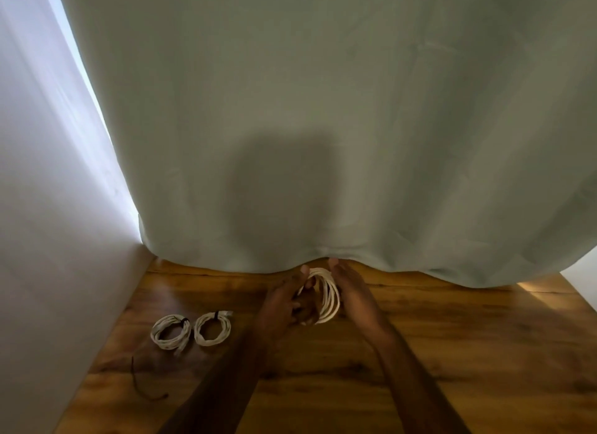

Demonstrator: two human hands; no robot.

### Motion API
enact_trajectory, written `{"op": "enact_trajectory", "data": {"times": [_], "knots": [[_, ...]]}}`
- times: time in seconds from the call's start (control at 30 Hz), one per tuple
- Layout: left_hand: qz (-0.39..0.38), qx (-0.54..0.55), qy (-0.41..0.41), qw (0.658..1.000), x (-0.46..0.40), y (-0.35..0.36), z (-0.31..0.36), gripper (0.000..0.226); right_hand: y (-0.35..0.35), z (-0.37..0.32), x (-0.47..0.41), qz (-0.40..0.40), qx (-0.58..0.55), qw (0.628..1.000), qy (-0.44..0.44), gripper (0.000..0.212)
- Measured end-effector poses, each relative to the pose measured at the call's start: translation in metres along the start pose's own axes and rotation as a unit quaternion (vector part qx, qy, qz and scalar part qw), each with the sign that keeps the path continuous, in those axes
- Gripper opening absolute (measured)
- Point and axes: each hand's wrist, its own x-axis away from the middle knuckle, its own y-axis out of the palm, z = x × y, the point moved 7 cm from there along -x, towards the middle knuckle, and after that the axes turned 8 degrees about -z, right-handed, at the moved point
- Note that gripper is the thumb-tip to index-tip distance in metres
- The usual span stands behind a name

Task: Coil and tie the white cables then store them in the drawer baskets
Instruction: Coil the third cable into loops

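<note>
One view only, from the person's head, wide-angle, so straight edges bow near the borders. It faces forward and slightly down: a curtain (323, 110) fills the upper two thirds, close ahead, and the wooden table (452, 353) takes the bottom third. The forearms enter from the bottom edge, with the hands low in the centre, near the lens. A wall (38, 239) closes the left side.

A wooden table (420, 353) is filling the lower frame, carrying two tied white cable coils (170, 332) (212, 328) at lower left and a thin dark tie (142, 385) nearer the corner.
</note>
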Motion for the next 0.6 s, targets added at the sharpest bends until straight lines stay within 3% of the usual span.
{"op": "enact_trajectory", "data": {"times": [0.1, 0.2, 0.3, 0.37, 0.47, 0.6], "knots": [[0.018, -0.079, -0.003, 0.997, 0.006, -0.007, -0.004, 0.055, 0.019, 0.01, 0.003, 0.008, 0.084, 0.996, 0.012, 0.074], [0.044, -0.121, -0.009, 0.992, 0.012, -0.011, -0.007, 0.057, 0.026, 0.005, 0.015, 0.124, 0.039, 0.991, -0.017, 0.061], [0.025, -0.073, -0.013, 0.997, 0.015, -0.013, -0.012, 0.054, 0.028, 0.007, 0.021, 0.214, -0.001, 0.976, -0.046, 0.059], [-0.021, -0.005, -0.015, 1.0, 0.018, -0.018, -0.014, 0.042, 0.026, 0.001, 0.022, 0.246, 0.038, 0.965, -0.083, 0.061], [-0.083, 0.053, -0.035, 0.994, 0.025, -0.026, -0.015, 0.025, 0.029, -0.003, 0.017, 0.239, 0.089, 0.962, -0.098, 0.061], [-0.032, 0.112, -0.044, 0.992, 0.032, -0.04, -0.015, 0.019, 0.042, 0.001, 0.003, 0.169, 0.164, 0.967, -0.098, 0.061]]}}
